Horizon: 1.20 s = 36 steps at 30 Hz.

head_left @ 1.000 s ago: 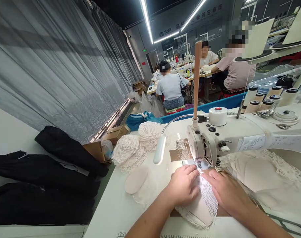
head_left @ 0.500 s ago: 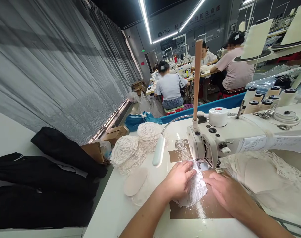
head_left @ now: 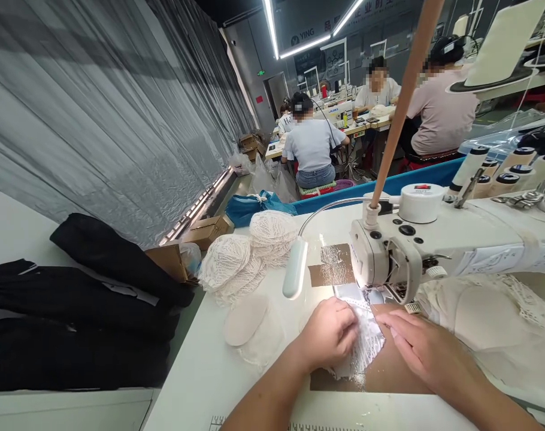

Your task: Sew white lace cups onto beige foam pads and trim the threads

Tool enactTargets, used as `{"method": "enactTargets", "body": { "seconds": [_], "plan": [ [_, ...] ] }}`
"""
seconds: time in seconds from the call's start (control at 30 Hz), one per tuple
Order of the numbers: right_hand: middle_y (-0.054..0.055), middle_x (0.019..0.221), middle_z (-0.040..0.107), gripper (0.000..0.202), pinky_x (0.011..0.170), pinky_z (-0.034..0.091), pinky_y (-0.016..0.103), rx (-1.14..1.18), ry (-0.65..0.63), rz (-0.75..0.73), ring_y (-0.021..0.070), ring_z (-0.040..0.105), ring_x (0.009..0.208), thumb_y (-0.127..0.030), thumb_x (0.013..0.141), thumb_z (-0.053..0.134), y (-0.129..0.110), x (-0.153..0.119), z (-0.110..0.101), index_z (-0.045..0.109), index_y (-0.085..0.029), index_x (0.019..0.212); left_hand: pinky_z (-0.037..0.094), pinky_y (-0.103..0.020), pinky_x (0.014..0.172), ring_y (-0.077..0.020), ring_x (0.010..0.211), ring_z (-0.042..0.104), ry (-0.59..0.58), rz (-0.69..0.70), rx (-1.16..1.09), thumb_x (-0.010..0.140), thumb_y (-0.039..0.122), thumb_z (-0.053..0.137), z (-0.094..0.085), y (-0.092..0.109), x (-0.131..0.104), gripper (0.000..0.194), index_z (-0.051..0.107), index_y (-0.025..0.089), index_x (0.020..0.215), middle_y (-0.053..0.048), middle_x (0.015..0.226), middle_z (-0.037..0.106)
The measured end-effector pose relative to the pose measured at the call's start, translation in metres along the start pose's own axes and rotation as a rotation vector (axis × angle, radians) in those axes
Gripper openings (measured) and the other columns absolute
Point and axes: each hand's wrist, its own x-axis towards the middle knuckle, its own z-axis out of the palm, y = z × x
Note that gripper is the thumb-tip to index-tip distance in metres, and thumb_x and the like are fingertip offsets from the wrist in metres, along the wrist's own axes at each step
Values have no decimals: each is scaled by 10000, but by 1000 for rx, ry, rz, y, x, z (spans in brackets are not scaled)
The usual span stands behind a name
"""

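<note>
A white lace piece (head_left: 366, 344) lies under the head of the sewing machine (head_left: 374, 257), lit brightly. My left hand (head_left: 330, 332) has its fingers curled in on the lace's left side, gripping it. On the other side, my right hand (head_left: 418, 344) rests on the brown plate (head_left: 402, 380), fingers stretched out, their tips at the lace's right edge by the presser foot. Where the needle meets the lace is too small to make out.
Stacked lace cups (head_left: 227, 263) and a beige oval pad (head_left: 247, 320) lie at the left. A lamp (head_left: 294, 269) hangs over the table. Sewn beige pieces (head_left: 483, 317) are heaped beneath the machine arm. Thread cones (head_left: 474, 167) stand behind it. Co-workers (head_left: 312, 143) sit beyond.
My left hand's fingers have gone from spread flat on the lace to curled in. The lace shows more of its upper edge. The view has shifted slightly, bringing the machine to the right.
</note>
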Motion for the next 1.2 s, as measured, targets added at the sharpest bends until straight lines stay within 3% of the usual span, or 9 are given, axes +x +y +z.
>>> {"method": "enactTargets", "body": {
  "seconds": [0.1,0.2,0.33,0.43,0.6,0.83,1.03,1.2],
  "plan": [
    [35,779,604,363,558,423,331,6,-163,-74,206,579,671,-68,876,319,-5,-2,-4,636,-221,965,426,-291,739,-176,760,526,8,-37,-68,887,195,448,-3,-1,-2,126,515,178,780,-44,798,609],
    [32,760,548,323,577,352,331,-4,-239,-135,205,514,674,-55,877,330,-7,-8,-6,611,-212,851,432,-305,802,-186,845,557,10,-34,-121,884,220,480,-3,-1,-4,86,544,171,855,-54,895,638],
    [40,776,545,321,595,317,324,25,-228,-164,200,483,698,-47,875,353,-4,-15,-6,621,-210,943,402,-334,856,-201,933,549,-64,113,-18,820,191,565,-2,0,-9,216,603,182,1032,-54,1012,636],
    [44,786,555,341,602,311,325,38,-210,-167,201,479,707,-46,874,362,-2,-17,-4,626,-219,1000,379,-345,818,-198,889,520,-131,166,112,848,205,560,-1,2,-10,286,619,229,1127,-37,973,621],
    [47,810,564,359,613,325,331,76,-216,-165,209,490,725,-39,865,354,1,-21,-2,629,-224,1003,346,-348,786,-185,843,473,-167,178,199,947,278,490,-3,7,-9,248,623,291,1156,-21,934,577],
    [46,812,588,371,605,367,334,54,-206,-178,217,529,723,-48,859,363,-1,-16,-8,634,-237,1025,339,-351,772,-201,843,465,-207,153,222,945,291,494,-4,13,-8,297,587,286,1228,-49,931,548],
    [22,732,593,318,577,379,321,42,-165,-189,193,547,652,-80,888,382,-2,-9,-19,651,-246,926,330,-350,738,-205,835,452,-184,143,248,934,293,502,2,15,-10,294,583,281,1217,-42,908,527],
    [17,738,584,327,567,367,308,-41,-137,-164,178,551,640,-79,896,375,2,-12,-15,639,-243,995,340,-343,730,-213,855,468,-162,146,249,956,304,460,3,15,-10,305,578,280,1236,-56,914,535]
  ]
}}
